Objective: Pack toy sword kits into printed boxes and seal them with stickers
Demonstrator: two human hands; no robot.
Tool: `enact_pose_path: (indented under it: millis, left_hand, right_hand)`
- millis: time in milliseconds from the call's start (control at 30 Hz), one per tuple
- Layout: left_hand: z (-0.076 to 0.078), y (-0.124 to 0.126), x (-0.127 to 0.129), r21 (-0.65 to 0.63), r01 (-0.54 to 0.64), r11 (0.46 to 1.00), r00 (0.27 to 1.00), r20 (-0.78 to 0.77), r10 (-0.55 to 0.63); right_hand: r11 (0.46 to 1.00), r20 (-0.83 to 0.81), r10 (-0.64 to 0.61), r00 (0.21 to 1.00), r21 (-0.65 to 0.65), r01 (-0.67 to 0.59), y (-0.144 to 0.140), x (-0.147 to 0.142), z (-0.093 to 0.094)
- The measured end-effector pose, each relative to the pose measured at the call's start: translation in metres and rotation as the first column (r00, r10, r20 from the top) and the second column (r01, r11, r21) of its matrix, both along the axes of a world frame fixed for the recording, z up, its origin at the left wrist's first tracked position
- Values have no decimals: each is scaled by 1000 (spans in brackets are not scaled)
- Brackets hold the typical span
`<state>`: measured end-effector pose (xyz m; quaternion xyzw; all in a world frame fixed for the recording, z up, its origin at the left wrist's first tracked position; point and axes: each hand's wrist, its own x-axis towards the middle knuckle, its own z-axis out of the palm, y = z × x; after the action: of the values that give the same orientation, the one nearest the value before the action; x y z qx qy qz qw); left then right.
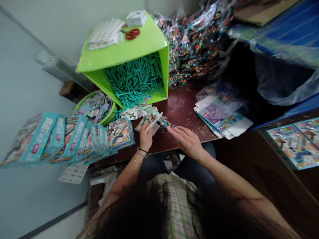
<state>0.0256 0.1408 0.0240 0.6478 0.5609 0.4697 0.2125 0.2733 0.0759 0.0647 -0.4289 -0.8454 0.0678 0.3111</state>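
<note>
My left hand [145, 136] grips a small printed toy box [149, 121] with its white end flap open, held just above the dark wooden table [181, 109]. My right hand [187, 141] pinches a small clear bag of coloured pieces [166, 124] at the box's open end. Loose cards [136, 112] lie right behind the box. A row of finished teal boxes [69, 137] leans along the table's left edge. Flat unfolded boxes [220, 119] are stacked to the right of my hands.
A bright green carton [129, 49] lies on its side, spilling teal plastic sticks [136, 78]; red scissors [132, 33] and sticker sheets rest on top. A green bowl [96, 106] holds leaflets. Bagged coloured pieces [196, 39] are heaped behind. A blue plastic-covered bin [286, 39] stands at right.
</note>
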Motion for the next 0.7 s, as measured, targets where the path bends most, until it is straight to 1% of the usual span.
enact_pose_path:
  millis: [67, 133, 233, 267, 333, 400, 433, 467, 533, 600, 700]
  left_hand:
    - [14, 12, -5, -64, -4, 998, 994, 104, 10]
    - [25, 20, -7, -108, 47, 993, 984, 179, -27]
    - [32, 21, -2, -144, 154, 977, 967, 226, -119]
    - [32, 19, 1, -152, 173, 973, 963, 234, -135]
    - [34, 17, 5, -166, 179, 970, 955, 268, -130]
    - [37, 20, 6, -195, 171, 966, 931, 352, -94]
    - [40, 23, 6, -217, 168, 962, 908, 415, -65]
    - [43, 27, 6, -239, 168, 956, 873, 487, -32]
    - [51, 37, 5, -278, 178, 944, 781, 624, 37]
    - [58, 45, 4, -308, 192, 932, 705, 704, 87]
    - [60, 52, 4, -329, 203, 922, 656, 745, 121]
  right_hand:
    - [982, 180, 172, 969, 50, -183, 13, -3, 6]
    - [949, 309, 283, 908, 49, -312, 29, -8, 14]
    - [909, 431, 367, 825, 22, -416, 55, -18, 31]
    - [892, 455, 402, 794, 0, -452, 64, -22, 39]
    - [857, 468, 476, 745, -55, -513, 83, -27, 54]
    - [833, 425, 529, 734, -95, -545, 104, -28, 70]
    - [827, 394, 544, 741, -105, -552, 114, -29, 77]
    - [828, 362, 548, 754, -109, -550, 123, -29, 84]
    - [844, 323, 529, 785, -105, -526, 137, -30, 94]
    - [865, 341, 495, 799, -104, -492, 146, -33, 99]
    - [883, 347, 463, 816, -98, -460, 152, -39, 99]
